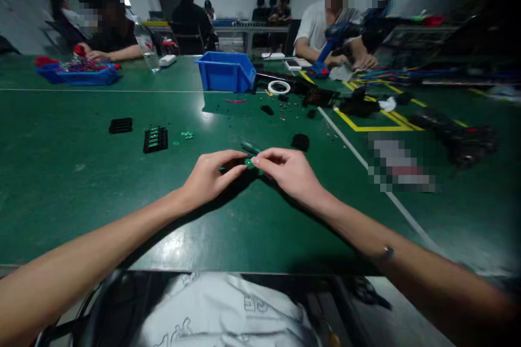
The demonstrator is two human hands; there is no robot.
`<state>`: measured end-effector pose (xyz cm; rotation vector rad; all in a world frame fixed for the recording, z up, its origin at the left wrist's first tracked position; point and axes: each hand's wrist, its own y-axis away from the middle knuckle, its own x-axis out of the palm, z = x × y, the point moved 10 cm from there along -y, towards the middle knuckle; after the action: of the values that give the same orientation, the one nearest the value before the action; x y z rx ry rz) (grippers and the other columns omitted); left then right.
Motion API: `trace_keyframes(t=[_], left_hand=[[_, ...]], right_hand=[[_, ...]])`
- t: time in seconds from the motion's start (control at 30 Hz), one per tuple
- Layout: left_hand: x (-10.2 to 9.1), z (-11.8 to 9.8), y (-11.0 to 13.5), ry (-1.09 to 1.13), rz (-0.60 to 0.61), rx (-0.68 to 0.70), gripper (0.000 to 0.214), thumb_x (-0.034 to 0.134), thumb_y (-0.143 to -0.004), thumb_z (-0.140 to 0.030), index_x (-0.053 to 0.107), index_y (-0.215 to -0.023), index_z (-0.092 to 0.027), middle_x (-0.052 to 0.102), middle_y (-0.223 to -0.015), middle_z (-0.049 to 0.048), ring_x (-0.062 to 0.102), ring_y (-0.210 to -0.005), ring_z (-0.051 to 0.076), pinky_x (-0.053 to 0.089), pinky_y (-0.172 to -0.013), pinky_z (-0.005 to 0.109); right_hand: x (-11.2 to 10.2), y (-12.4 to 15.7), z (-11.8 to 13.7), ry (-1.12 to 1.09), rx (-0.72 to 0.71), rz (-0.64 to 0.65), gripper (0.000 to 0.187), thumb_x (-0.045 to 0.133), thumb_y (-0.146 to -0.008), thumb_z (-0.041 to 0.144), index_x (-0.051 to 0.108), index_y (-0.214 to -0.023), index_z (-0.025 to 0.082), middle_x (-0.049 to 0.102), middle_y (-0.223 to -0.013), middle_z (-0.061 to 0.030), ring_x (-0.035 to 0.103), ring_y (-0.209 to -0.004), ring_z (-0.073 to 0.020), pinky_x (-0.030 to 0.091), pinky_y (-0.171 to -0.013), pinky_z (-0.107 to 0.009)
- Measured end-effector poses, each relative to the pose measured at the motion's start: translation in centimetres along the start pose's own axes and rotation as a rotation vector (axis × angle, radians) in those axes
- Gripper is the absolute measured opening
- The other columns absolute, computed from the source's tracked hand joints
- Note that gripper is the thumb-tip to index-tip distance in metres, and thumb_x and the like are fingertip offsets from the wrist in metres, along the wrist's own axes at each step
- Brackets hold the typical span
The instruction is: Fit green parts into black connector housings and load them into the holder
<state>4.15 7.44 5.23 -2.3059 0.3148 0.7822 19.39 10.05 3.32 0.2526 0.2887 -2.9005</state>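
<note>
My left hand (211,174) and my right hand (287,172) meet over the green table (81,184), fingertips pinched together on a small green part (249,162). A dark green tool handle (249,147) lies just behind the fingers. A black slotted block (155,139) and a smaller black block (121,125) lie to the left. Small green pieces (187,134) sit beside them. Another black piece (300,142) rests just right of my hands.
A blue bin (226,71) stands at the back centre, a tape roll (279,87) and scattered small parts beside it. A blue tray (79,73) sits at far left. Other people sit across the table. Yellow floor-tape lines (366,127) and dark tools lie at right.
</note>
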Motion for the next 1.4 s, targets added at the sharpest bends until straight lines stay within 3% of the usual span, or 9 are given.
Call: trace_keyframes(t=[0.5,0.7,0.87,1.13,1.27,1.4], left_hand=[[0.0,-0.3,-0.2,-0.044,-0.006,0.026,0.027,0.067,-0.097,-0.034,0.074,-0.114,-0.016,0.078,-0.102,0.0076,0.073,-0.088,0.017,0.053,-0.078,0.025],[-0.8,0.5,-0.4,-0.065,-0.039,-0.023,0.028,0.067,-0.096,-0.037,0.075,-0.112,-0.015,0.078,-0.099,0.0085,0.071,-0.080,0.016,0.052,-0.071,0.025],[0.4,1.9,-0.3,0.213,0.021,-0.149,0.032,0.068,-0.095,-0.038,0.073,-0.118,-0.016,0.077,-0.089,0.0056,0.072,-0.075,0.015,0.054,-0.071,0.024],[1.8,2.1,0.1,0.513,0.064,-0.213,0.035,0.075,-0.090,-0.036,0.073,-0.119,-0.016,0.078,-0.101,0.0076,0.074,-0.086,0.018,0.058,-0.082,0.028],[2.1,2.7,0.3,0.621,0.058,-0.257,0.036,0.076,-0.089,-0.035,0.073,-0.118,-0.015,0.078,-0.102,0.0084,0.075,-0.088,0.019,0.060,-0.084,0.030],[2.4,3.0,0.4,0.675,0.048,-0.308,0.037,0.077,-0.087,-0.035,0.073,-0.118,-0.015,0.078,-0.101,0.0089,0.075,-0.089,0.020,0.060,-0.084,0.031]], right_hand=[[-0.4,0.3,0.1,0.049,-0.021,-0.047,0.027,0.080,-0.079,0.042,0.075,-0.079,0.015,0.071,-0.076,-0.0042,0.060,-0.070,-0.0163,0.045,-0.066,-0.029],[-1.7,0.3,0.5,0.058,-0.031,-0.124,0.028,0.079,-0.080,0.043,0.075,-0.080,0.015,0.066,-0.070,-0.0019,0.052,-0.060,-0.0125,0.040,-0.059,-0.028],[-1.1,0.2,0.0,0.001,0.018,-0.067,0.034,0.081,-0.078,0.048,0.074,-0.081,0.015,0.059,-0.064,0.0011,0.045,-0.056,-0.0101,0.033,-0.053,-0.026],[0.5,0.4,-1.1,-0.077,0.119,0.046,0.040,0.083,-0.075,0.053,0.073,-0.080,0.015,0.052,-0.057,0.0035,0.039,-0.053,-0.0092,0.025,-0.050,-0.026],[0.7,0.5,-1.3,-0.093,0.145,0.075,0.039,0.082,-0.076,0.053,0.073,-0.080,0.015,0.053,-0.056,0.0035,0.039,-0.052,-0.0092,0.025,-0.050,-0.026],[0.5,0.4,-1.0,-0.076,0.076,0.061,0.036,0.082,-0.077,0.049,0.074,-0.080,0.015,0.057,-0.060,0.0021,0.044,-0.054,-0.0093,0.030,-0.052,-0.026]])
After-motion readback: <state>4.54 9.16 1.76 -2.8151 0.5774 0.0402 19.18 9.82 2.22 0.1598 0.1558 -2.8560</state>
